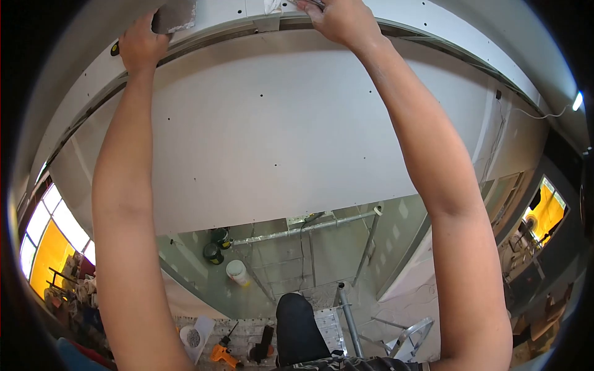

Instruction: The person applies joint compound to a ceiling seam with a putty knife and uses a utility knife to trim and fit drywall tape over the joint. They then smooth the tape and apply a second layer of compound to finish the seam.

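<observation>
At the top left, my left hand [143,46] is closed round a taping knife with a wide grey blade [175,15]. The knife's black-and-yellow handle end [115,49] sticks out beside the hand, and pale paste marks its blade edge. My right hand [346,23] grips a narrow metal tool [317,4] that looks like a putty knife, partly cut off by the frame's top edge. Left of its fingers is a white patch of paste [273,5]. Both hands are raised near an overhead white board [219,8] with dark screw heads along it.
Below the overhead board stands a large white wall panel [266,133] dotted with screws. Down on the platform lie an orange drill [224,355] and a tub of screws [190,337]. Scaffold tubes [350,318], a stepladder [413,340] and a white bucket [236,270] are lower down.
</observation>
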Tool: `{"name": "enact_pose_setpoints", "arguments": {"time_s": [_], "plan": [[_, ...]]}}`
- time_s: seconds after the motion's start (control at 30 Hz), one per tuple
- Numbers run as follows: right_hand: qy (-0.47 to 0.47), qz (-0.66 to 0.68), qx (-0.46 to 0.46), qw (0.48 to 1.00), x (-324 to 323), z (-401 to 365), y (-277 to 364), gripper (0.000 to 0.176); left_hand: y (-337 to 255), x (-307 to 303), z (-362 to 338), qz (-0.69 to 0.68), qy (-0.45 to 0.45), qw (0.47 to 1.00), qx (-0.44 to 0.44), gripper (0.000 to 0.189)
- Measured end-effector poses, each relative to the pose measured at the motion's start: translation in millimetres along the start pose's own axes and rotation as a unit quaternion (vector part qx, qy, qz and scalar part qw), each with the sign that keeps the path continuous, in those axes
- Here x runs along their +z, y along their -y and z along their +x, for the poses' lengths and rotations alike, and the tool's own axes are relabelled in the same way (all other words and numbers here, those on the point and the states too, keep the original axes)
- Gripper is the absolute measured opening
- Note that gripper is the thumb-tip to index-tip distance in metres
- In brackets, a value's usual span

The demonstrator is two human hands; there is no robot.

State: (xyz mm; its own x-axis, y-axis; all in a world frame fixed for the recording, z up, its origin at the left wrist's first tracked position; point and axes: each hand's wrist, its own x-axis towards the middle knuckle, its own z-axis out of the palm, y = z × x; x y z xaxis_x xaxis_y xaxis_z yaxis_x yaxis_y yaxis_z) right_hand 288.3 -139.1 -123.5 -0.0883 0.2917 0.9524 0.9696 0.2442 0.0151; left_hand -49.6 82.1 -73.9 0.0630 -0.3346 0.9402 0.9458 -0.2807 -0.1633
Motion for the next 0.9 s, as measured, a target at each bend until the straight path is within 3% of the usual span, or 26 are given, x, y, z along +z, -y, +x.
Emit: {"name": "enact_pose_setpoints", "arguments": {"time_s": [0.07, 0.13, 0.17, 0.23, 0.37, 0.43, 0.73, 0.9], "plan": [[-0.003, 0.0, -0.006, 1.0, 3.9, -7.2, -6.6, 0.035, 1.3, 3.4, -2.0, -0.009, -0.015, 1.0, 0.012, 0.045], [-0.05, -0.029, -0.096, 0.994, 13.7, -18.3, -25.6, 0.024, -2.8, -1.0, -0.1, -0.018, -0.037, 0.999, 0.014, 0.046], [-0.055, -0.032, -0.1, 0.993, 13.5, -25.6, -33.0, 0.024, -4.1, -3.9, 1.9, -0.018, -0.044, 0.999, 0.012, 0.046], [-0.063, 0.027, -0.047, 0.997, 5.5, -43.0, -33.3, 0.024, -7.6, -10.4, 0.6, -0.02, -0.02, 0.999, 0.014, 0.048], [-0.086, 0.037, -0.031, 0.995, -12.4, -31.6, -25.5, 0.025, -6.0, -6.5, 0.3, -0.04, -0.03, 0.998, 0.023, 0.047], [-0.017, 0.032, -0.01, 0.999, -23.2, -15.2, -9.8, 0.035, -4.7, -2.7, -1.2, -0.045, -0.054, 0.997, 0.026, 0.047], [0.038, -0.008, 0.003, 0.999, -23.0, 13.8, 7.1, 0.036, -6.2, -1.9, -3.6, 0.0, -0.005, 1.0, -0.016, 0.047], [0.046, -0.019, 0.002, 0.999, -15.8, 15.4, 5.1, 0.036, 5.1, 8.6, -1.2, -0.01, -0.019, 1.0, 0.006, 0.048]]}}
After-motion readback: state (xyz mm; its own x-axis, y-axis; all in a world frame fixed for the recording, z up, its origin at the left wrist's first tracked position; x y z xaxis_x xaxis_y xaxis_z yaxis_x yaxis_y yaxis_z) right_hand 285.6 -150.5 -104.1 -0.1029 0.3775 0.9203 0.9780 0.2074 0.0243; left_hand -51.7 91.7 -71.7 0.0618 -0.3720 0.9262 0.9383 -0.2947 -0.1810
